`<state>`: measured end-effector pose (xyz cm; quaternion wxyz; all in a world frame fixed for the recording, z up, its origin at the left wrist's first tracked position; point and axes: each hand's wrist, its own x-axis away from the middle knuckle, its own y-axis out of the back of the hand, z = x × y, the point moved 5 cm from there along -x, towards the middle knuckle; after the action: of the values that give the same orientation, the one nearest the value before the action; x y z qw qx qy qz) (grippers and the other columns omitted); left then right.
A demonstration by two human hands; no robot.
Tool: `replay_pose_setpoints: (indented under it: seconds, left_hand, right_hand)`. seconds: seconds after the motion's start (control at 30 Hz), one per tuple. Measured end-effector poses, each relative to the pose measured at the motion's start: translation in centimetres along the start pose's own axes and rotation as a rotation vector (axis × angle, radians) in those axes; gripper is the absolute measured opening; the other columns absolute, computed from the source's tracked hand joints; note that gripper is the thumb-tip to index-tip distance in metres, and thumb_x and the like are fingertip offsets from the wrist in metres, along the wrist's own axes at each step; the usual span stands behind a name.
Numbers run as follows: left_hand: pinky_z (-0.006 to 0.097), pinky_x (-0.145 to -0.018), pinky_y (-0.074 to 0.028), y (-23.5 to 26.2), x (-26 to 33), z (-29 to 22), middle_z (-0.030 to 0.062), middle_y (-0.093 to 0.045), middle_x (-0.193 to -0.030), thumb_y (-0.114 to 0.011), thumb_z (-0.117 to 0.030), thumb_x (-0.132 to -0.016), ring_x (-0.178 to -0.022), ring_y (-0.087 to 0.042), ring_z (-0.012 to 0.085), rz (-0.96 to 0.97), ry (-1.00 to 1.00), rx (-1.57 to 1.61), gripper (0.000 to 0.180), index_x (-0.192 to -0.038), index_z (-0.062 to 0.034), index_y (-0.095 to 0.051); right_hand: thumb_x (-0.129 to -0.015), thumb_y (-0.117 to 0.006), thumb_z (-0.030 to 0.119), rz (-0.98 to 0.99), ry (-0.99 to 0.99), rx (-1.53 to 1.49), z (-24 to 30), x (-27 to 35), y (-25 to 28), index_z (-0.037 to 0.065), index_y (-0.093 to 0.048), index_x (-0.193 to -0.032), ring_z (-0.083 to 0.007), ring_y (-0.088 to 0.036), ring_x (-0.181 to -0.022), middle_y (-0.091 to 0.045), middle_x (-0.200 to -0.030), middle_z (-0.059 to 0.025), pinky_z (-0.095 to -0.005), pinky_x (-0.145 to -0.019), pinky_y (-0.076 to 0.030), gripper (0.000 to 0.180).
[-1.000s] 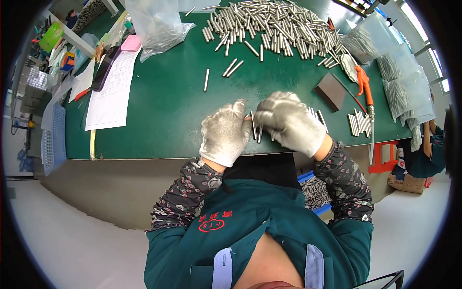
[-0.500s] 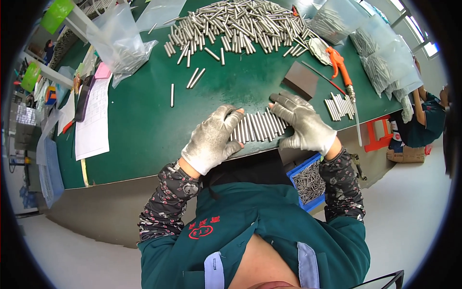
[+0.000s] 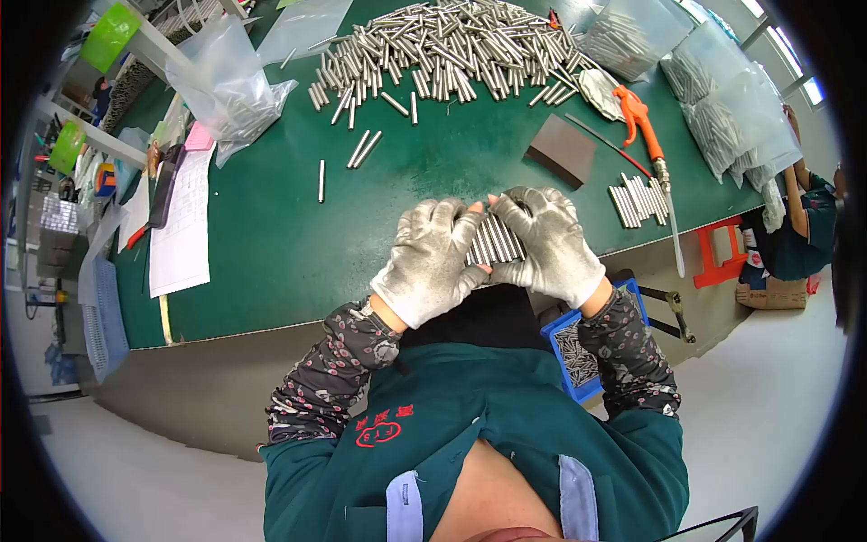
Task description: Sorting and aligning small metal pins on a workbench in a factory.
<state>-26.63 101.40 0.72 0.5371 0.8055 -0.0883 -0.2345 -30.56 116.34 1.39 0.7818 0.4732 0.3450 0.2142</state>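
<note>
Left of the grip: paper sheet on green table, then one stray rod well apart. At the grip itself: left hand and right hand, both gloved, drawn closer than half a second ago, fingertips now nearly meeting above. Pressed between them: rods, side by side at the table's near edge, squeezed from a loose spread row into a tighter pack. Fingers curled in, palms cupping each end of the pack, neither hand open. Right of the grip: brown pad, small rod row, orange air gun. Beyond the grip: big rod pile.
</note>
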Motion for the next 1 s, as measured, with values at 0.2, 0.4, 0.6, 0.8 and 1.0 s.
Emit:
replay_pose_setpoints:
  seconds: [0.2, 0.4, 0.6, 0.8, 1.0]
  left_hand:
    - [0.048, -0.094, -0.039, 0.1, 0.4, 0.4, 0.0188, -0.049, -0.117, -0.071, -0.034, -0.072, -0.111, -0.046, 0.0374, -0.156, -0.045, 0.179, 0.061, -0.119, -0.0015, -0.052]
    - [0.04, -0.084, -0.05, 6.9, 1.3, 8.8, 0.0171, -0.054, -0.113, -0.071, -0.039, -0.076, -0.1, -0.059, 0.0337, -0.312, 0.578, -0.173, 0.06, -0.119, -0.0017, -0.051]
    - [0.042, -0.088, -0.05, 5.2, 1.9, 15.9, 0.0139, -0.055, -0.117, -0.064, -0.02, -0.079, -0.104, -0.059, 0.0336, -0.077, 0.827, -0.093, 0.05, -0.125, -0.0071, -0.049]
    - [0.033, -0.084, -0.051, 3.8, -1.5, 18.2, 0.0086, -0.064, -0.105, -0.061, -0.004, -0.079, -0.093, -0.063, 0.0227, -0.208, 0.714, 0.082, 0.04, -0.119, -0.0054, -0.055]
    - [0.027, -0.079, -0.051, 3.5, -2.2, 17.5, 0.0084, -0.065, -0.099, -0.063, -0.003, -0.079, -0.083, -0.062, 0.0175, -0.169, 0.651, 0.218, 0.037, -0.115, -0.0025, -0.057]
  right_hand:
    - [-0.066, -0.07, 0.057, 0.047, -0.014, -0.034, 0.4, 0.1, 0.4, 0.007, -0.059, -0.118, -0.0368, -0.052, -0.104, -0.055, -0.116, -0.0152, -0.0488, -0.091, -0.039, 0.073]
    - [-0.077, -0.052, 0.068, -0.131, -0.141, -0.223, -1.2, 1.2, 0.6, 0.0, -0.057, -0.12, -0.0378, -0.05, -0.109, -0.056, -0.116, -0.02, -0.0472, -0.094, -0.038, 0.08]
    - [-0.081, -0.054, 0.059, -0.116, -0.137, -0.206, -1.2, 1.0, 0.4, 0.0, -0.059, -0.117, -0.0373, -0.051, -0.107, -0.058, -0.115, -0.0199, -0.0463, -0.094, -0.039, 0.07]
    - [-0.08, -0.058, 0.052, -0.14, -0.094, -0.195, -1.1, 1.1, 0.4, 0.0, -0.06, -0.115, -0.0381, -0.053, -0.105, -0.059, -0.114, -0.0201, -0.0461, -0.093, -0.039, 0.063]
    - [-0.076, -0.062, 0.042, -0.129, -0.089, -0.171, -1.0, 1.1, 0.3, 0.001, -0.062, -0.109, -0.0375, -0.054, -0.105, -0.059, -0.114, -0.02, -0.0467, -0.094, -0.039, 0.053]
